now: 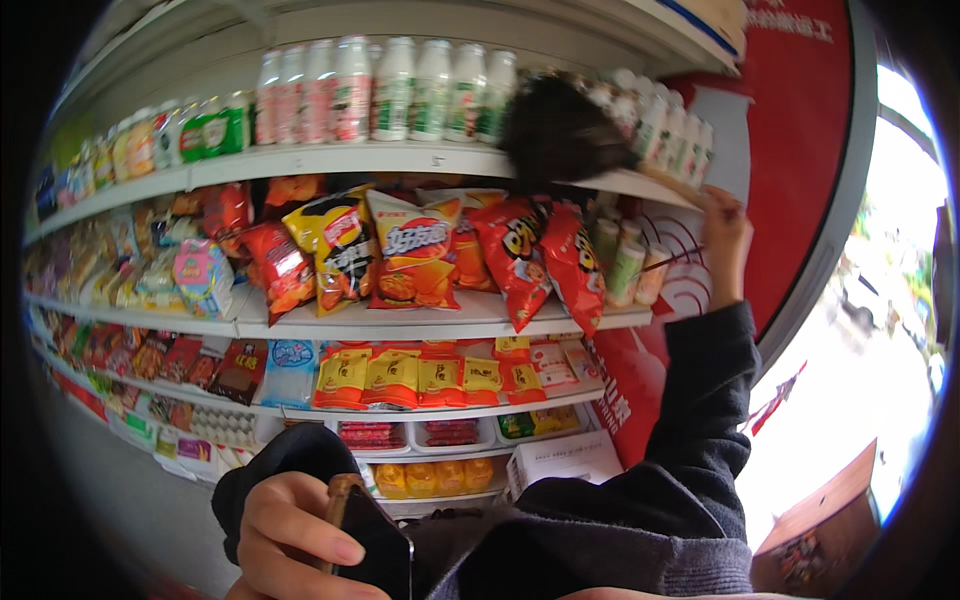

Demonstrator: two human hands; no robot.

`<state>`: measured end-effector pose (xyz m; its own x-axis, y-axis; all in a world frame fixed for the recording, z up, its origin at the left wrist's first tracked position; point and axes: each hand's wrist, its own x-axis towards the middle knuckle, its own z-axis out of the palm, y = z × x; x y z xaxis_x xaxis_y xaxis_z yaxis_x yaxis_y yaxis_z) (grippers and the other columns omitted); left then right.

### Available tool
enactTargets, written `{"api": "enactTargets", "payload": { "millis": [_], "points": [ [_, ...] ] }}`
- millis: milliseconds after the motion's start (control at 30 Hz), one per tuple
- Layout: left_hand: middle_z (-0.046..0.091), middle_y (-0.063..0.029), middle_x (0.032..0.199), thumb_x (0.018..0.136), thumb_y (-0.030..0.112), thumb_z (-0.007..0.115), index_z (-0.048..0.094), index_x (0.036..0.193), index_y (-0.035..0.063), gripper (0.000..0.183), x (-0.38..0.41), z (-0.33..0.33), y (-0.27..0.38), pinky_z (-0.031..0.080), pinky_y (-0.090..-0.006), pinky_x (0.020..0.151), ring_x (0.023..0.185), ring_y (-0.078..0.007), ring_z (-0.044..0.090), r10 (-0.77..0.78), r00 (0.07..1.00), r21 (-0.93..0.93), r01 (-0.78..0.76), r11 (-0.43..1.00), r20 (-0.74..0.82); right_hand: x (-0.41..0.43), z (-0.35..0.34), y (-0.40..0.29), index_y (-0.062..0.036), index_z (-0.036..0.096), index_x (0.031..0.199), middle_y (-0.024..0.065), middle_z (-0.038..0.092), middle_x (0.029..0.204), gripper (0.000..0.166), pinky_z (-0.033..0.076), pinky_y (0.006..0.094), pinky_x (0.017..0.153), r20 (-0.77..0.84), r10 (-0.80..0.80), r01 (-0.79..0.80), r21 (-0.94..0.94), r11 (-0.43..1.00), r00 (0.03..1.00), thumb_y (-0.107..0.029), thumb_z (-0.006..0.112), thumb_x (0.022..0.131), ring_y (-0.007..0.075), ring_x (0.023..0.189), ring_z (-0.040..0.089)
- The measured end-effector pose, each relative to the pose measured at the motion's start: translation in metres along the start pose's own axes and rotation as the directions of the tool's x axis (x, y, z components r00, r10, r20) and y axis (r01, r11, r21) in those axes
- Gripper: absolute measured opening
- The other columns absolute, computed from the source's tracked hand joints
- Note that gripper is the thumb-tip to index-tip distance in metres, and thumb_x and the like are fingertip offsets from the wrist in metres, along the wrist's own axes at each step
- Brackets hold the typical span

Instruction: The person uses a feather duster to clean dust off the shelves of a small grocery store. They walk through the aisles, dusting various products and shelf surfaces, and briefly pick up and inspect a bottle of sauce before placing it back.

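Observation:
My right hand is raised at the right end of the shelving, closed on the handle of a dark feather duster. The duster's head is blurred and lies over the upper shelf's front edge, hiding some of the bottles behind it. White-capped plastic drink bottles stand in a row to its left, and more small bottles are to its right. Low in front of my body, my left hand grips a smartphone with a dark face; part of that hand is cut off by the lower edge.
Bags of chips lean out over the shelf below. Tubular canisters stand at its right end. Lower shelves carry yellow-and-orange packets, eggs and a white carton. A red panel borders the bright opening at right.

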<state>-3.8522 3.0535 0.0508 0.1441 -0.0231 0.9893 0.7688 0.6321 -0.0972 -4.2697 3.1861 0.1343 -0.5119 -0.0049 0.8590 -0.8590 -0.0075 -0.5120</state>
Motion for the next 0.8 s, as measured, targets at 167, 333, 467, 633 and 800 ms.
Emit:
{"api": "enactTargets", "payload": {
  "millis": [167,333,467,633,800],
  "points": [
    [0.048,0.001,0.094,0.056,0.015,0.079,0.036,0.114,0.0405,0.076,-0.01,-0.009,-0.006,0.033,-0.0365,0.085,0.091,-0.0209,0.043,0.038,0.986,-0.007,-0.039,0.999,-0.163,0.069,-0.1,0.0,0.003,0.056,0.077,0.0007,0.043,0.049,0.021,0.027,0.0202,0.034,-0.515,-0.197,0.206,-0.039,0.978,0.834,-0.016,0.049,0.084,0.0056,0.038,0.037],
    [0.048,0.0007,0.093,0.057,0.014,0.078,0.037,0.112,0.0404,0.073,-0.018,-0.006,-0.001,0.033,-0.0359,0.086,0.092,-0.0212,0.043,0.008,0.983,0.012,-0.006,1.0,-0.183,0.037,-0.036,-0.059,0.0021,0.055,0.088,-0.0013,0.042,0.051,0.019,0.027,0.0182,0.037,-0.669,-0.279,0.393,0.023,0.919,0.689,-0.015,0.046,0.087,0.0053,0.04,0.037],
    [0.047,0.0018,0.093,0.057,0.014,0.078,0.038,0.111,0.0407,0.072,-0.018,0.006,-0.013,0.033,-0.0347,0.085,0.092,-0.0206,0.042,0.017,0.984,-0.11,-0.037,0.993,-0.179,0.021,0.018,-0.043,-0.0002,0.052,0.106,-0.001,0.041,0.058,0.024,0.033,0.0197,0.046,-0.379,-0.476,0.506,-0.022,0.862,0.794,-0.013,0.041,0.088,0.0057,0.051,0.039],
    [0.047,0.0027,0.093,0.056,0.014,0.079,0.039,0.11,0.0407,0.073,-0.02,0.01,-0.009,0.034,-0.0334,0.083,0.093,-0.0195,0.042,-0.133,0.982,-0.141,0.114,0.983,-0.134,-0.002,0.051,-0.018,-0.005,0.056,0.095,0.0104,0.053,0.071,0.016,0.042,0.0302,0.055,0.182,-0.58,0.577,-0.523,0.627,0.794,-0.012,0.051,0.081,0.0218,0.062,0.056],
    [0.047,0.0028,0.093,0.055,0.014,0.079,0.039,0.109,0.04,0.072,-0.022,0.015,-0.011,0.034,-0.0332,0.083,0.092,-0.0191,0.042,-0.066,0.971,-0.123,0.038,0.992,-0.23,0.037,0.014,0.021,-0.001,0.051,0.108,0.0065,0.056,0.072,0.026,0.042,0.0301,0.049,-0.108,-0.448,0.394,-0.326,0.86,0.888,-0.013,0.046,0.086,0.0167,0.055,0.053]
  ]
}}
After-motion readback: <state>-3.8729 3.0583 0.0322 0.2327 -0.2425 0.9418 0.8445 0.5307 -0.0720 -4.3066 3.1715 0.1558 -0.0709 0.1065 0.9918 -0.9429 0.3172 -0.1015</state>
